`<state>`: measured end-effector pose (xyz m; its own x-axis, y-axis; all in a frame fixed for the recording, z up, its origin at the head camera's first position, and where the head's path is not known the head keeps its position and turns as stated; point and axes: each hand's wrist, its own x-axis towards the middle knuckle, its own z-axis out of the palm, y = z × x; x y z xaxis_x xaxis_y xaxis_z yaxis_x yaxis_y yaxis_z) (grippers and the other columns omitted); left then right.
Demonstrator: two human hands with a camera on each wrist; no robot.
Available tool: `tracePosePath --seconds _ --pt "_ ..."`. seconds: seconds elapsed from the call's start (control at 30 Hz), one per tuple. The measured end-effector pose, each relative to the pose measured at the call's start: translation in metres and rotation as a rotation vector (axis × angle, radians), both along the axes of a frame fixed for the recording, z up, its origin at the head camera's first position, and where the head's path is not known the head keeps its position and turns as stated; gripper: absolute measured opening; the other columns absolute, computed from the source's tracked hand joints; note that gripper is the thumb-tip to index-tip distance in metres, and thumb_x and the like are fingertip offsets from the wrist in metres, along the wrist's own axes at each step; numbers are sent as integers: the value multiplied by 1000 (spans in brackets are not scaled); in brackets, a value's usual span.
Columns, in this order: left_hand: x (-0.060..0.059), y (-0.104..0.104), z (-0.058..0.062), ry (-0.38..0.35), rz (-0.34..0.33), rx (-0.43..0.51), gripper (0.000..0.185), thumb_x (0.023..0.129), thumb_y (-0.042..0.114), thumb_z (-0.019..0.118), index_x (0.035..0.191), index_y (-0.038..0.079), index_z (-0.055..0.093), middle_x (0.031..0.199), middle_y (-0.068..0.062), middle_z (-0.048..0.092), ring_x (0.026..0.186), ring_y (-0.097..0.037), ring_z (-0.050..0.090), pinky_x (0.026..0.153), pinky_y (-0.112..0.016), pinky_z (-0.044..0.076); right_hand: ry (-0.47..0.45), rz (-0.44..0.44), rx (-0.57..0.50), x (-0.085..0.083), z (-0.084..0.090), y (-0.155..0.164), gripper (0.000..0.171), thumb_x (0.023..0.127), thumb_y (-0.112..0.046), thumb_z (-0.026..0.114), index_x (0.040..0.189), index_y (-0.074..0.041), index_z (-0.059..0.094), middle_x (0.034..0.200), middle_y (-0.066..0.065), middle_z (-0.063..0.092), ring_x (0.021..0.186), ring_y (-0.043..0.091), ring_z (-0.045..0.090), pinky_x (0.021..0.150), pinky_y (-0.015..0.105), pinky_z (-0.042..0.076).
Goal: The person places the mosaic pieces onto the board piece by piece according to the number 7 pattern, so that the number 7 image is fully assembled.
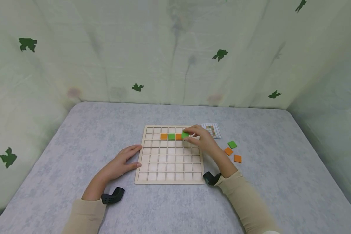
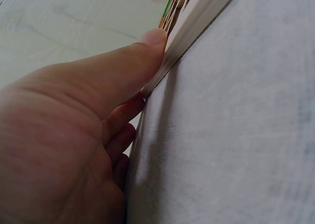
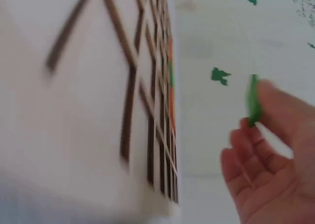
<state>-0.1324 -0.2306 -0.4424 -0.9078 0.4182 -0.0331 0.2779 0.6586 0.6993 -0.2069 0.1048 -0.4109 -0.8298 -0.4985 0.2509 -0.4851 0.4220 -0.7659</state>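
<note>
A wooden grid board (image 1: 166,158) lies on the table, its second row holding an orange tile (image 1: 163,136), a green tile (image 1: 171,136) and another orange tile (image 1: 178,136) side by side. Between thumb and fingers my right hand (image 1: 204,139) pinches a green square tile (image 1: 185,135), just right of that row's last orange tile. In the right wrist view the pinched tile (image 3: 253,101) appears raised off the board. My left hand (image 1: 120,164) touches the board's left edge with thumb and fingertips, fingers fairly straight; its thumb (image 2: 142,51) rests on the edge in the left wrist view.
Right of the board lie a loose green tile (image 1: 232,144) and two loose orange tiles, one nearer the board (image 1: 228,151) and one closer to me (image 1: 238,158). A small printed pattern card (image 1: 214,131) sits beyond the right hand. A pale curtain (image 1: 158,48) hangs behind the table.
</note>
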Motion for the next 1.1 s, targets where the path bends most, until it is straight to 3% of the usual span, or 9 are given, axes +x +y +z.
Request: tracePosePath --seconds 0.13,0.27,0.37,0.57,0.83,1.1 --pt "0 0 1 -5 3 3 71 84 35 62 141 6 30 143 -15 25 130 -37 16 99 -56 17 -57 -5 11 -3 -13 -12 30 82 -13 66 111 -3 61 104 6 58 88 16 53 75 28 46" --pt "0 1 2 -10 5 -1 72 84 36 62 141 6 30 143 -15 25 130 -37 16 99 -57 17 -57 -8 101 -2 -23 -18 26 83 -18 67 107 -8 63 100 1 57 85 12 52 73 26 45" --pt "0 0 1 -9 1 2 72 84 36 62 141 6 30 143 -15 25 130 -38 16 99 -57 17 -46 -12 166 -1 -25 -21 24 83 -19 67 106 -10 64 99 -1 55 84 11 49 73 26 43" --pt "-1 1 2 -14 0 10 72 84 35 62 141 6 29 143 -15 25 130 -37 16 99 -56 16 -53 -27 191 0 -24 -25 24 83 -17 67 105 -9 66 99 2 52 85 13 49 74 29 43" --pt "0 0 0 -8 -4 17 71 84 34 62 141 5 30 143 -16 25 130 -38 16 99 -57 17 -103 -19 147 1 -12 -17 38 82 -18 67 117 -6 59 104 5 54 90 16 50 77 29 44" --pt "-1 0 0 -8 -2 17 71 84 34 63 141 6 30 142 -15 25 130 -37 16 99 -56 17 -1 -50 81 13 16 27 47 81 -15 68 124 -4 53 115 14 53 98 28 50 82 39 43"
